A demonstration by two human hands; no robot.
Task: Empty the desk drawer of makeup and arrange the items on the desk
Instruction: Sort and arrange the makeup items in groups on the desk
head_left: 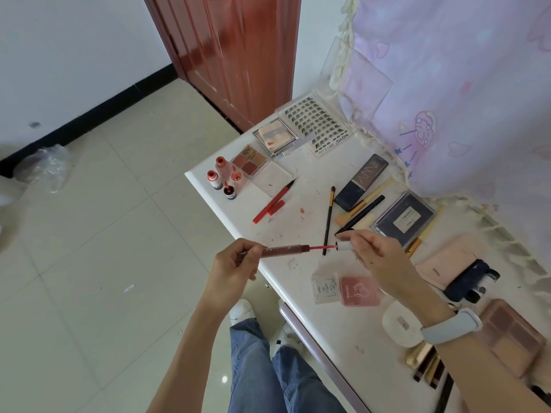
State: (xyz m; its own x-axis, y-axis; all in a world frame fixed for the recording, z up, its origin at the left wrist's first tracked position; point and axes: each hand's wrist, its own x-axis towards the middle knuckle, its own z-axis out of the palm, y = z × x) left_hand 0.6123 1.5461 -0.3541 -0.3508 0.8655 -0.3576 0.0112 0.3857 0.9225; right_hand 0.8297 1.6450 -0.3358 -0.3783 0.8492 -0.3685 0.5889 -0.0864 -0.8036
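Forearms fill the bottom of the view, a pale wristband (451,325) on the right one. White surface (301,281) runs away to the upper left, crowded with makeup: lash tray (317,123), dark palette (362,181), grey compact (404,219), four-pan eyeshadow (249,162), pink case (360,291), red liner pen (272,202), long black brush (328,222), small red bottles (222,177).

Left hand (231,263) grips the lip gloss tube (281,251), fingers curled round its rear end. Right hand (372,251) pinches the white cap (343,245), with the pink wand (323,248) bridging cap and tube mouth. Tube, wand and cap share one axis, lying left to right across the view, over the surface's near edge.

Wand mostly out of the tube; cannot tell whether it is going in or coming out. Judgement: closing needs a straight push along that axis, right hand toward left. Tilt risks smearing gloss on the tube neck. Drawer not clearly visible.
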